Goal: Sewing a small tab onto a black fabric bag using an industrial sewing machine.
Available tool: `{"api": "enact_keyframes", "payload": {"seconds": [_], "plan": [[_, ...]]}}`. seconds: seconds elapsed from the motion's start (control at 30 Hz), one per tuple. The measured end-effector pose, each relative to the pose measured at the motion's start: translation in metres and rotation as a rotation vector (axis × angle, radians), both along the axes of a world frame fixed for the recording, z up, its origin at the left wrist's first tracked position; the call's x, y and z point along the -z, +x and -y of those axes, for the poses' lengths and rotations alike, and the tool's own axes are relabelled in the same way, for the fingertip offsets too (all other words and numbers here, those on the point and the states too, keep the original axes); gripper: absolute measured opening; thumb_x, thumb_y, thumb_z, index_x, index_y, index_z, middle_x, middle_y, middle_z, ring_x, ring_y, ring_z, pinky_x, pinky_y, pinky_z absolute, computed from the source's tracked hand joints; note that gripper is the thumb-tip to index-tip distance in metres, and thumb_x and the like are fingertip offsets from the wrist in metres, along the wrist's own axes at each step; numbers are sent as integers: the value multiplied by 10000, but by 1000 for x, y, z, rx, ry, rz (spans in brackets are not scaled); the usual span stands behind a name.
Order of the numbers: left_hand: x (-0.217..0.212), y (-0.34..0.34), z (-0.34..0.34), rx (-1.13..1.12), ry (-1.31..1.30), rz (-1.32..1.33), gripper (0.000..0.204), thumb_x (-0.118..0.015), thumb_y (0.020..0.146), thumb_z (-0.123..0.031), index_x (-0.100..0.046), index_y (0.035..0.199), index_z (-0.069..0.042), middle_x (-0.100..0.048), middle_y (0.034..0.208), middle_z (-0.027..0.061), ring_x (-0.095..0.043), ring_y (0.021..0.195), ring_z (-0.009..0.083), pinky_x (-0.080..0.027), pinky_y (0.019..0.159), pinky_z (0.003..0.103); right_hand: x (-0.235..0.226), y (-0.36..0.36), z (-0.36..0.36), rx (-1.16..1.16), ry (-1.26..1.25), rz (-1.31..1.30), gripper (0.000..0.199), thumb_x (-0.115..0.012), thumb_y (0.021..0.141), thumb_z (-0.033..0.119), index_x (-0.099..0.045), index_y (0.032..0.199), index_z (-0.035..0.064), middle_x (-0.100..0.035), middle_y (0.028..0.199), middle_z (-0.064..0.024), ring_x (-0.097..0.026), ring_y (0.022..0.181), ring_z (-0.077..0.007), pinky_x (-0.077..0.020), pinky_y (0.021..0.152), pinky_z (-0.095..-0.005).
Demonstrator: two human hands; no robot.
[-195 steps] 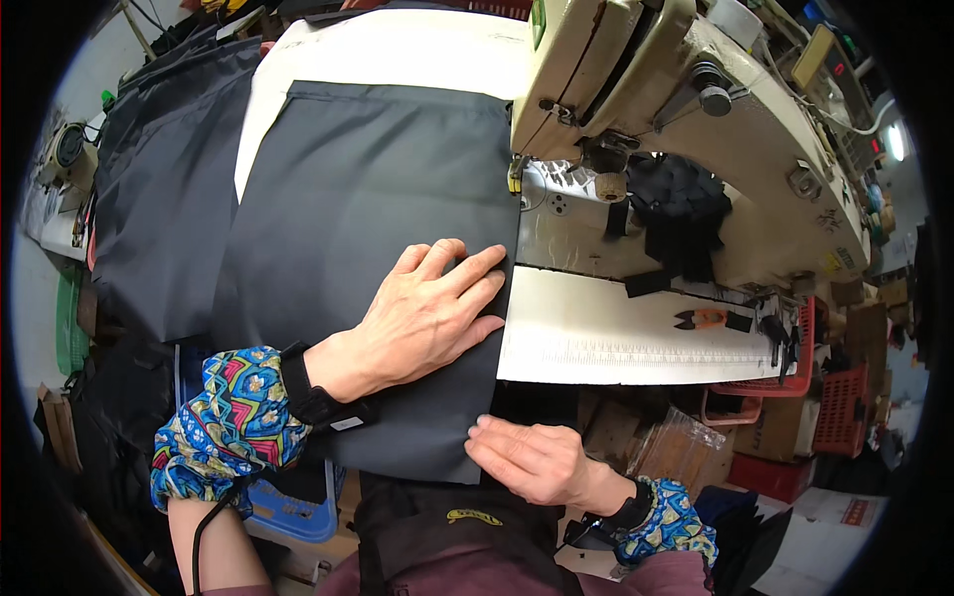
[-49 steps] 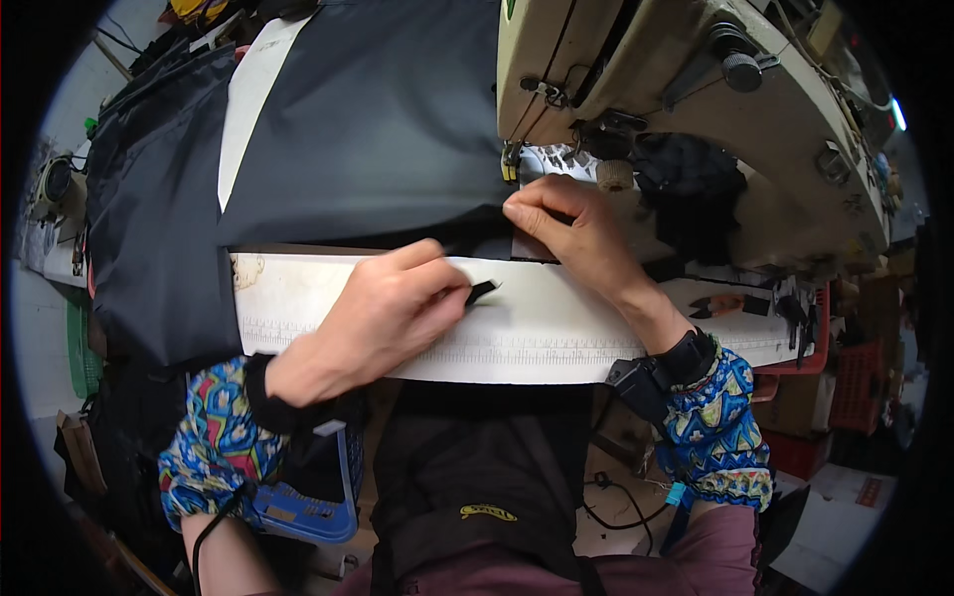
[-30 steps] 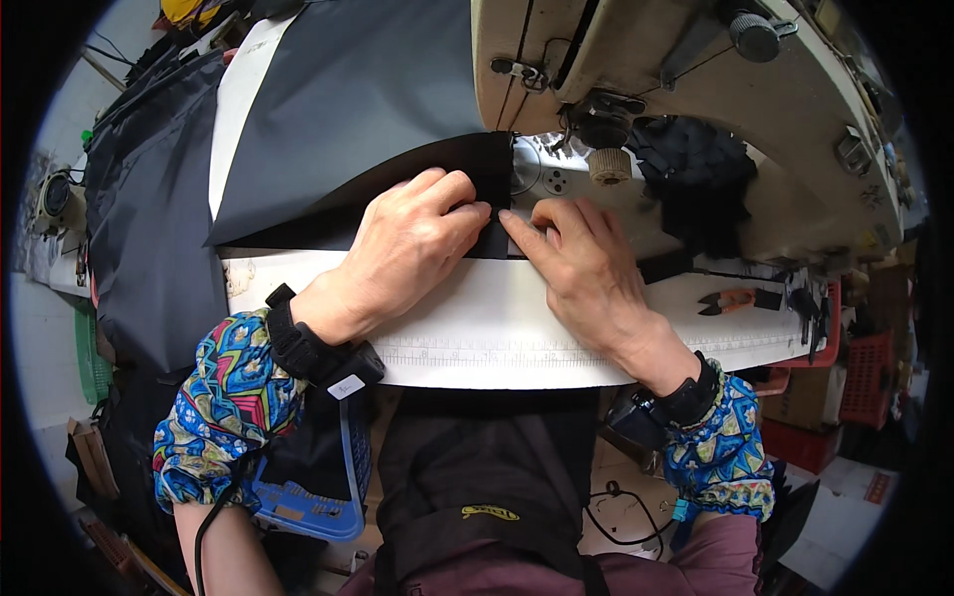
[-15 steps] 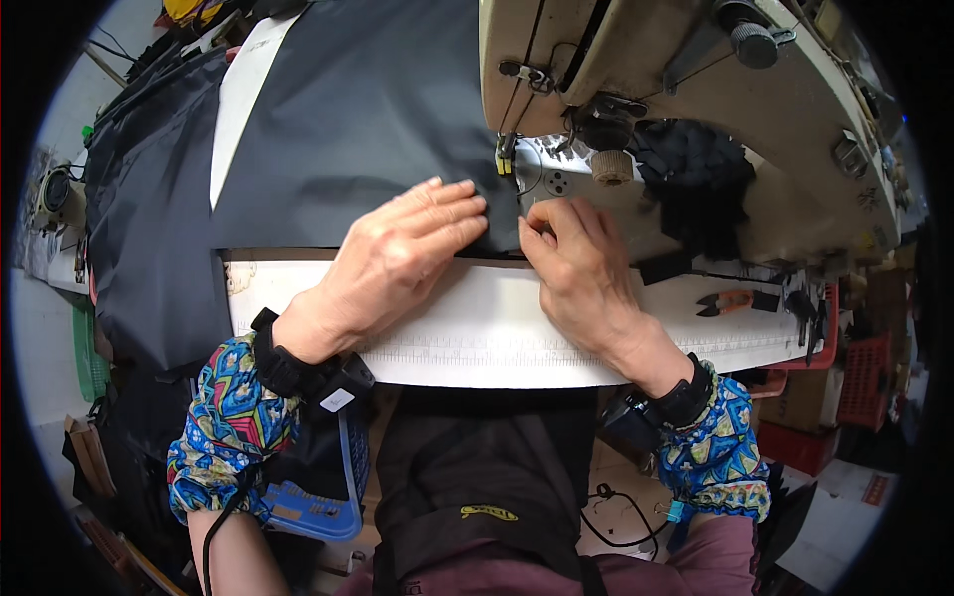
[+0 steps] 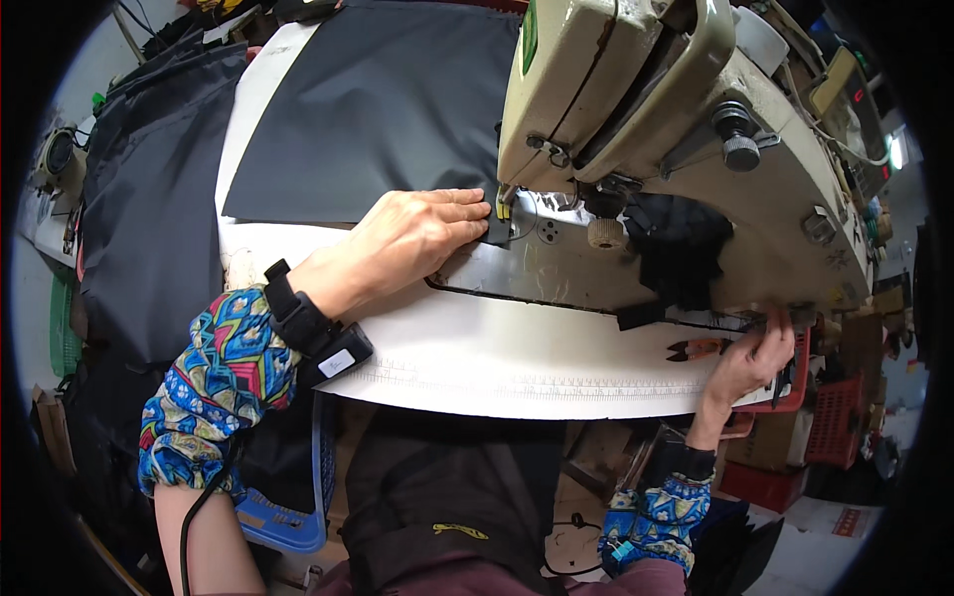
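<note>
A large sheet of dark grey fabric (image 5: 378, 119) lies on the white worktable, its right corner at the yellowish presser foot (image 5: 504, 206) of a cream sewing machine (image 5: 686, 169). My left hand (image 5: 412, 236) rests flat on the fabric's near edge, fingers stretched out, their tips beside the foot. Far over at the table's right end is my right hand (image 5: 757, 354), its fingers bunched together by a red tray (image 5: 798, 372). Whatever it may hold is hidden. Orange-handled thread snips (image 5: 694, 349) lie just left of that hand.
Ruler markings run along the near edge of the white table (image 5: 477, 348). Crumpled black cloth (image 5: 681, 248) sits under the machine's arm. More dark fabric (image 5: 149, 209) hangs at the left. A blue basket (image 5: 288, 517) stands below, a red basket (image 5: 835, 422) at the right.
My right hand has left the fabric beside the needle and gone right to the table's end. The fabric's near edge has moved away from me, baring the metal machine bed. My left hand stays on it.
</note>
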State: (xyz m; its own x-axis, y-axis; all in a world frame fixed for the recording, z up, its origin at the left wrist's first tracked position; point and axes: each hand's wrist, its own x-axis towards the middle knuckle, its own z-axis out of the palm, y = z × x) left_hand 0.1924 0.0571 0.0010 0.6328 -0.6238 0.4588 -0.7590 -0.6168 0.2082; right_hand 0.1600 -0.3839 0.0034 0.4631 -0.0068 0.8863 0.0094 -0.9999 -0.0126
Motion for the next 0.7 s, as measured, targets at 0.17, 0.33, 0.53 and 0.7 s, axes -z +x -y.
{"api": "enact_keyframes", "payload": {"seconds": [0.17, 0.33, 0.53, 0.7], "plan": [[5, 25, 0, -39, -58, 13, 266, -670, 826, 10, -736, 1082, 35, -725, 1154, 183, -700, 1089, 319, -591, 907, 373, 13, -8, 28, 19, -36, -53, 445, -466, 865, -152, -686, 1223, -6, -643, 1335, -167, -603, 1223, -352, -483, 1009, -431], [6, 26, 4, -77, -51, 41, 252, -671, 835, -10, -739, 1076, 23, -735, 1122, 167, -712, 1033, 311, -594, 873, 368, 34, -30, 30, -82, 115, -406, 463, -456, 869, -146, -652, 1273, -33, -630, 1364, -193, -602, 1261, -353, -474, 1048, -403], [3, 26, 0, -56, -125, 44, 222, -648, 838, 14, -727, 1046, 27, -734, 1072, 148, -711, 979, 312, -593, 845, 368, -1, -24, 30, 52, 371, -395, 426, -463, 897, -122, -668, 1259, -32, -654, 1330, -178, -619, 1245, -332, -478, 1041, -386], [11, 37, 16, -167, -66, -68, 308, -630, 870, -61, -682, 1168, -2, -672, 1273, 119, -610, 1205, 310, -505, 1037, 456, -9, -36, 7, -89, 154, -106, 361, -508, 898, -140, -678, 1208, -68, -705, 1216, -172, -664, 1136, -317, -499, 994, -377]]}}
